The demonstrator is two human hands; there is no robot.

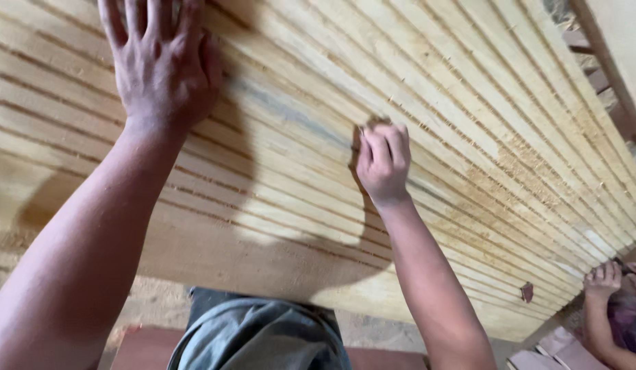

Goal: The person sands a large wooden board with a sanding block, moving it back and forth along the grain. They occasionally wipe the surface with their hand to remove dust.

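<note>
The left hand (pixel 164 65) lies flat, fingers spread, on the far left of a grooved wooden panel (pixel 468 137). The right hand (pixel 383 161) is curled, pinching a small brown scrap (pixel 376 123) against the panel's middle. Another person's hand (pixel 603 279) rests near right.

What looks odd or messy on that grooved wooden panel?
A grey-blue streak stains the grooved wooden panel beside the right hand. Sawdust lies in the grooves further right, and a small dark scrap sits near the lower edge.
</note>
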